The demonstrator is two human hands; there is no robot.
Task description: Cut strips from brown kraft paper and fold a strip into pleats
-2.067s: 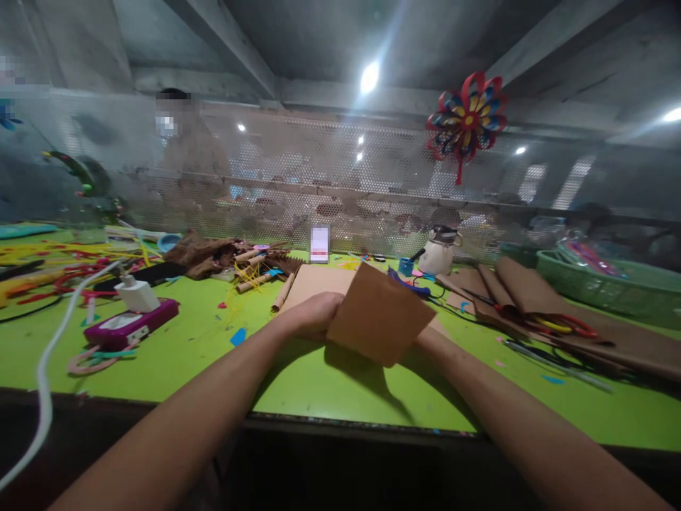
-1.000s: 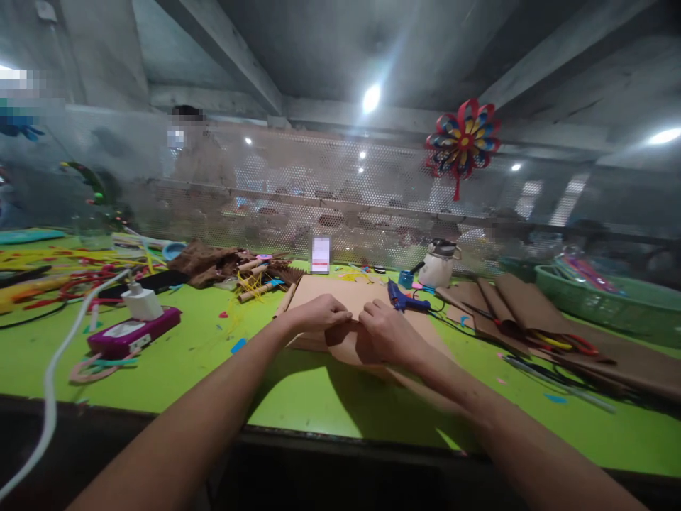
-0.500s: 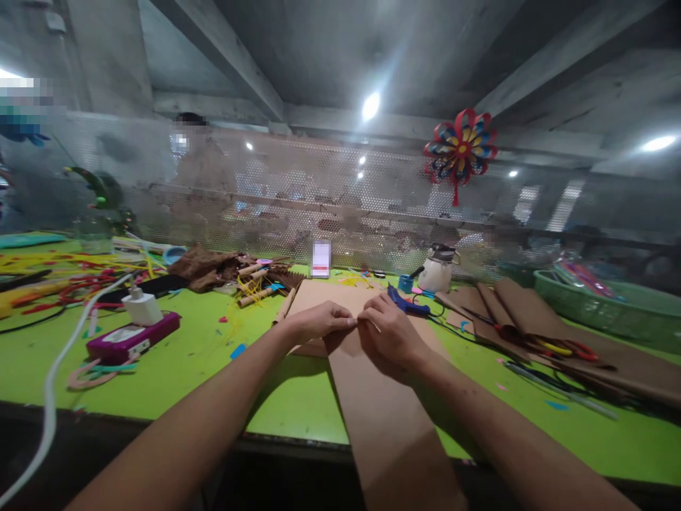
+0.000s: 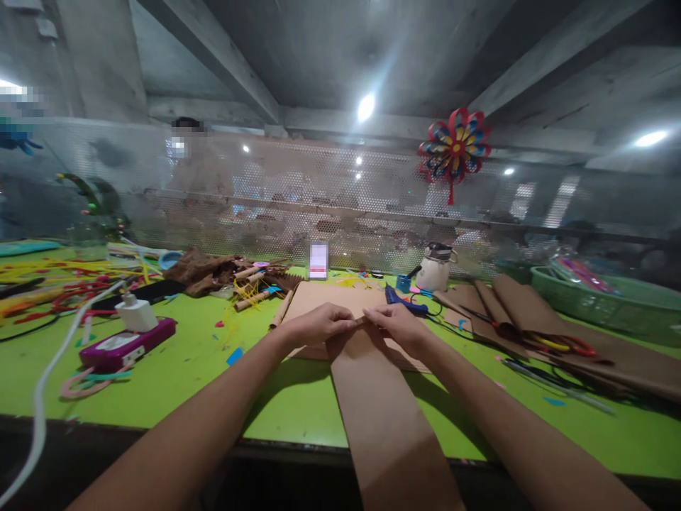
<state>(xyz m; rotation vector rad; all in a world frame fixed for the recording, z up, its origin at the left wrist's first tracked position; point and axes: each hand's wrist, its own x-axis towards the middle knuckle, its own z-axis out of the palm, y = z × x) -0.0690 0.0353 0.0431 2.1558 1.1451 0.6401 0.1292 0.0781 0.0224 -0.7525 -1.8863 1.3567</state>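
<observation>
A long strip of brown kraft paper (image 4: 380, 411) runs from my fingers down over the table's front edge toward me. My left hand (image 4: 323, 324) pinches the left part of its far edge, thumb and fingers closed. At the right part of that edge, my right hand (image 4: 398, 325) pinches the paper with thumb and forefinger. Between the two hands the edge looks narrowly folded or rolled. Beneath them lies a stack of brown paper sheets (image 4: 311, 297). Just behind my right hand rests a blue glue gun (image 4: 407, 301).
On the green table (image 4: 186, 383) at left is a purple power strip (image 4: 128, 345) with a white plug (image 4: 135, 312). A phone (image 4: 318, 261) stands at the back. Right are brown paper sheets (image 4: 511, 312), scissors (image 4: 577, 346), a jug (image 4: 436, 268) and a green basket (image 4: 601, 301).
My right hand has shifted slightly right along the paper's edge and its fingers have straightened, uncovering the edge between the hands. My left hand stays nearly in place.
</observation>
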